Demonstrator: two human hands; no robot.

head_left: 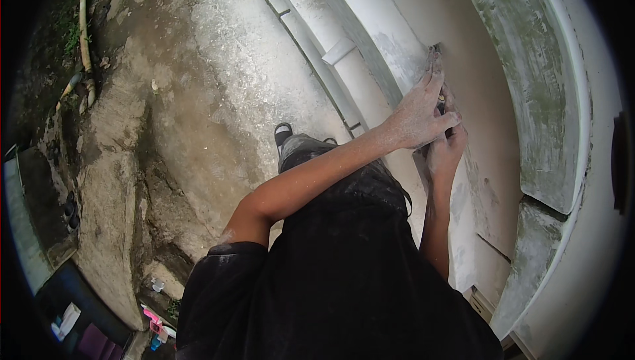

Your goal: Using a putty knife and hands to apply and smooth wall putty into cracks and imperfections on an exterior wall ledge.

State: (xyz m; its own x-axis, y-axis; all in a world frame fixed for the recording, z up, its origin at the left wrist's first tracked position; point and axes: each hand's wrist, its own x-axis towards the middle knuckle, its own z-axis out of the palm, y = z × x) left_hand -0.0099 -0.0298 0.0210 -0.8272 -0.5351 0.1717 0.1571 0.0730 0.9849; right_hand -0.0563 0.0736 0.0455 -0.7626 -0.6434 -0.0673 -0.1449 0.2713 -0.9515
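My left hand point(422, 113), dusted with pale powder, reaches across to the right with its fingers stretched forward and curled over a narrow dark tool point(441, 106). Close against it, my right hand point(450, 147) is wrapped round the same tool from the other side. Most of the tool is hidden by my fingers, so its exact kind does not show. Both hands rest along the edge of a pale, smooth slab point(486, 89). White dust and smears lie on the surface beside them.
A curved slab with greenish patches point(529, 62) stands to the right. Left of my hands, a small white piece point(338, 50) lies on a long pale ledge point(311, 9). My sandalled foot point(283, 134) is on the stained concrete floor point(231, 62). A pipe point(84, 36) runs at far left.
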